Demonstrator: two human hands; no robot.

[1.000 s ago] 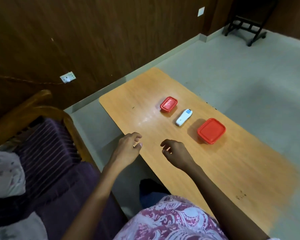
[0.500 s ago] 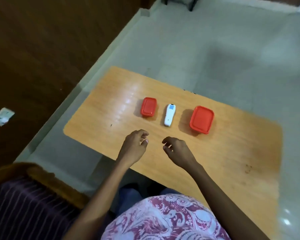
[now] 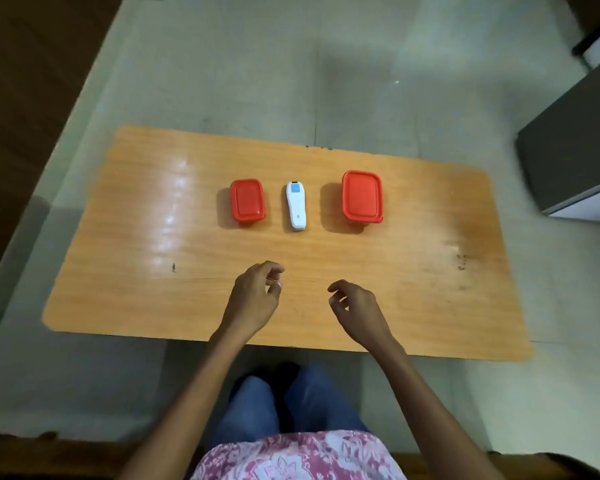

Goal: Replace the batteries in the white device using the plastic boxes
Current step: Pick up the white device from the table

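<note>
White device (image 3: pixel 296 206) lies flat at mid-table, long axis running near-to-far, blue screen patch at its far end and a small grey mark toward the near end. Slim, rounded, glossy white plastic. Face-up, so the battery door is probably underneath; it is not visible. The device is closed and untouched.

It sits between two lidded boxes, all three in a neat row, likely laid out as a start layout: small red box (image 3: pixel 247 201) just to its left, larger red box (image 3: pixel 362 196) to its right, each with a gap and not touching the device. Both red lids are on and contents are hidden, so I can't tell which holds fresh batteries.

Left hand (image 3: pixel 255 299) hovers over the near part of the table (image 3: pixel 136 271), fingers loosely curled, thumb near the forefinger, holding nothing. Right hand (image 3: pixel 355 308) does the same beside it, loosely curled and empty. Both are well short of the row, apparently poised to reach; task not yet started, by my read.

Table is orange wood-grain with glare on its left half. A dark cabinet (image 3: pixel 568 150) stands on the floor far right. Blue-jeaned knees (image 3: pixel 291 396) show under the near edge.
</note>
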